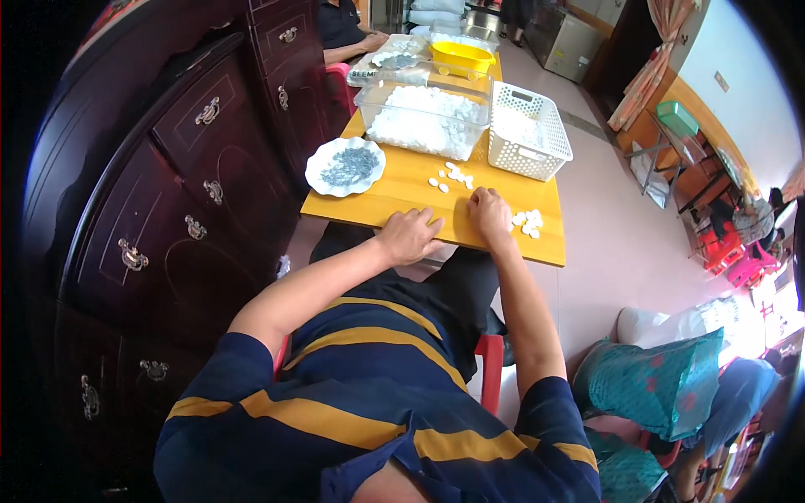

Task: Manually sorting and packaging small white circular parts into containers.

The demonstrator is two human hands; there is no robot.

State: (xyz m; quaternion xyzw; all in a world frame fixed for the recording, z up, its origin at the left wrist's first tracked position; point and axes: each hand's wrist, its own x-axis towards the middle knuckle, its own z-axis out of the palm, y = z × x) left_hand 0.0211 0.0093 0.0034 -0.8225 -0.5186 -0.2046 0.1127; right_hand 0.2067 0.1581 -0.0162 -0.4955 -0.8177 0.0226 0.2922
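Note:
My left hand [409,236] rests at the near edge of the wooden table [402,186], its fingers bent and drawn together. Further right, my right hand [489,213] is on the tabletop with curled fingers. What either hand holds, if anything, is too small or hidden to make out. Just beyond the right hand lie several small white rounded pieces [454,174]. Another loose group of white pieces [528,222] is right beside it. A white scalloped plate [316,168] holding many small grey pieces [350,167] stands beyond my left hand.
A clear plastic bin [369,106] full of white pieces and a white perforated basket [528,159] stand farther back. Behind them are a yellow basin [463,59] and a seated person's arm [345,52]. Dark cabinets [180,193] line the left; green bags [646,381] sit at right.

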